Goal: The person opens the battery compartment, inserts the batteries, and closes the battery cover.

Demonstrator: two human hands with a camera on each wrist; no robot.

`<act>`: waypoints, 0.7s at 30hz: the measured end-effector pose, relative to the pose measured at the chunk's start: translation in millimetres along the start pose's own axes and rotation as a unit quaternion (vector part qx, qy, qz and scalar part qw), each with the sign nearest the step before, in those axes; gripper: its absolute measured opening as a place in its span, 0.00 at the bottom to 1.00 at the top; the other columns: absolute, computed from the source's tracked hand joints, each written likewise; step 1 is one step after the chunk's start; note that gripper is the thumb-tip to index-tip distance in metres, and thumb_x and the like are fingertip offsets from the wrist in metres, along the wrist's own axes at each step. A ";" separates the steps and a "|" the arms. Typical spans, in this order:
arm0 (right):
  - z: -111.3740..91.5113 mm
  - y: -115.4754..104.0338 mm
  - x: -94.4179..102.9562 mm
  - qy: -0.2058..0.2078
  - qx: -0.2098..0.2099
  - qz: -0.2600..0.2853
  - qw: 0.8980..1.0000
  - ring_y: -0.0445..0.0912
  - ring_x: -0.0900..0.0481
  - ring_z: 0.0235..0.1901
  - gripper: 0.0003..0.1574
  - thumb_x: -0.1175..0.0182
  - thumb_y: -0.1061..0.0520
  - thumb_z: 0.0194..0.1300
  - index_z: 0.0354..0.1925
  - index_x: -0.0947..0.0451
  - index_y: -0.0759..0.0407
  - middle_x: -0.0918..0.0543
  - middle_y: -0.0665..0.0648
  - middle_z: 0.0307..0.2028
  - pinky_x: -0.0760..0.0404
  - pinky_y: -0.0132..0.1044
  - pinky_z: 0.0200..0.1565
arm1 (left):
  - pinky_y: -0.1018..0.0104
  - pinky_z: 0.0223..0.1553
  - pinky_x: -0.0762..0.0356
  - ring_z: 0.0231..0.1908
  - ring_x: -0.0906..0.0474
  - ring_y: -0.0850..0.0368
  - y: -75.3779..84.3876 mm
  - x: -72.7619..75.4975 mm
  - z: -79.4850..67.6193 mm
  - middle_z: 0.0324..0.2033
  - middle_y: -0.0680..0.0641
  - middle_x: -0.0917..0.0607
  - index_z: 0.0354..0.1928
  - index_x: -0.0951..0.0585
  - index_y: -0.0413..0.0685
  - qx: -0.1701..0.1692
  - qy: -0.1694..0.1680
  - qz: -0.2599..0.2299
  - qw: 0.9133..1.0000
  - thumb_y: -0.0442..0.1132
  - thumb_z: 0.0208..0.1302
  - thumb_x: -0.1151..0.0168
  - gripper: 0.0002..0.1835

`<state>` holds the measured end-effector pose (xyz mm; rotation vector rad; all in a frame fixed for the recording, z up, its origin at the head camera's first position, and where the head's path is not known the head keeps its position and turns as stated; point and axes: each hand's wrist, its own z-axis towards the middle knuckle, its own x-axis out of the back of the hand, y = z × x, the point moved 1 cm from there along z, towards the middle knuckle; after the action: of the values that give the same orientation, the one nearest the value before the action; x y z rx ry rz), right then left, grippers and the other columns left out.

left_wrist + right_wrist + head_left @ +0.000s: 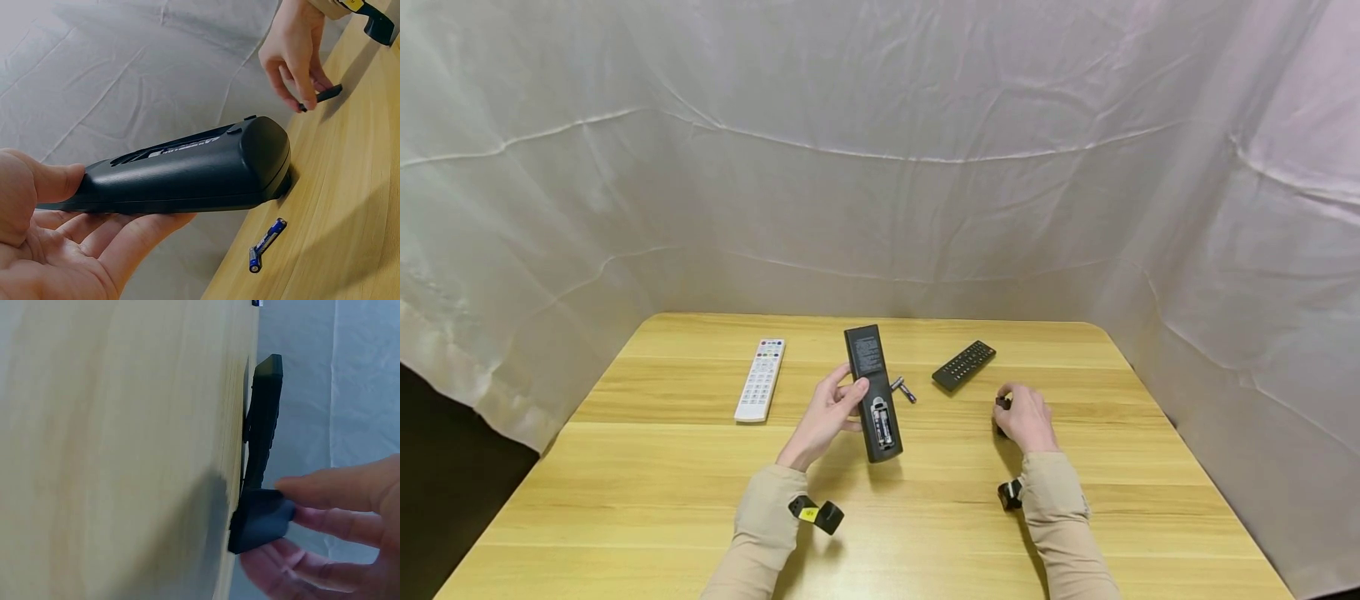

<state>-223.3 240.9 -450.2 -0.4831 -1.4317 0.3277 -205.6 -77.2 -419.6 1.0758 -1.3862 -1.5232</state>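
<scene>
My left hand (831,412) grips a black remote control (867,392), its back turned up, with the thumb on top and the fingers underneath. The remote's battery bay is uncovered, and batteries (882,423) lie inside it. To the right, low over the table, my right hand (1028,417) pinches a small black battery cover (259,522) between thumb and fingers. In the head view the fingers hide most of this cover. Two loose blue-and-silver batteries (269,240) lie on the table, just beyond the held remote.
A white remote control (761,381) lies face up on the wooden table (662,467), left of my left hand. Another black remote (964,365) lies at the back right, beyond my right hand. Grey cloth (880,208) hangs around the table's back and sides.
</scene>
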 end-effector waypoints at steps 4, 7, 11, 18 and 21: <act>-0.7 -3.9 0.9 0.039 0.014 0.019 0.999 0.69 0.21 0.52 0.18 0.39 0.61 0.64 0.51 0.21 0.67 0.17 0.75 0.50 0.19 0.64 0.53 | 0.51 0.40 0.09 0.34 0.12 0.60 -0.3 0.2 -0.1 0.52 0.25 0.17 0.74 0.37 0.42 -0.002 -0.001 0.000 1.000 0.41 0.79 0.51 0.26; -1.1 -6.9 2.5 0.072 0.034 0.037 0.996 0.67 0.19 0.49 0.18 0.38 0.61 0.64 0.51 0.21 0.67 0.17 0.75 0.47 0.18 0.62 0.51 | 0.51 0.39 0.09 0.34 0.12 0.60 -0.5 0.2 -0.1 0.52 0.25 0.17 0.73 0.37 0.42 -0.003 0.000 0.000 1.000 0.41 0.79 0.51 0.26; -1.6 -11.8 4.4 0.097 0.054 0.057 0.992 0.63 0.19 0.44 0.19 0.37 0.61 0.63 0.52 0.21 0.68 0.16 0.72 0.44 0.18 0.58 0.48 | 0.53 0.39 0.09 0.34 0.13 0.60 -1.1 0.2 0.0 0.52 0.26 0.17 0.74 0.37 0.43 -0.001 0.007 0.003 1.000 0.41 0.79 0.51 0.26; -2.9 -23.5 5.2 0.122 0.074 0.081 0.986 0.60 0.18 0.39 0.19 0.34 0.60 0.63 0.52 0.20 0.66 0.17 0.69 0.40 0.18 0.50 0.40 | 0.55 0.38 0.08 0.33 0.13 0.60 -1.8 -0.4 0.9 0.51 0.27 0.16 0.74 0.37 0.44 0.004 0.025 0.001 1.000 0.41 0.79 0.51 0.26; -4.6 -29.9 5.6 0.127 0.085 0.092 0.984 0.57 0.19 0.37 0.18 0.33 0.61 0.62 0.50 0.20 0.65 0.17 0.68 0.39 0.17 0.46 0.38 | 0.53 0.38 0.08 0.33 0.13 0.59 -1.8 -0.9 1.1 0.51 0.27 0.16 0.73 0.37 0.44 0.002 0.031 -0.002 1.000 0.40 0.79 0.51 0.25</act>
<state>-220.2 217.4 -430.7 -0.5005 -1.1029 0.5140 -206.4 -75.9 -421.2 1.1194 -1.3472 -1.4775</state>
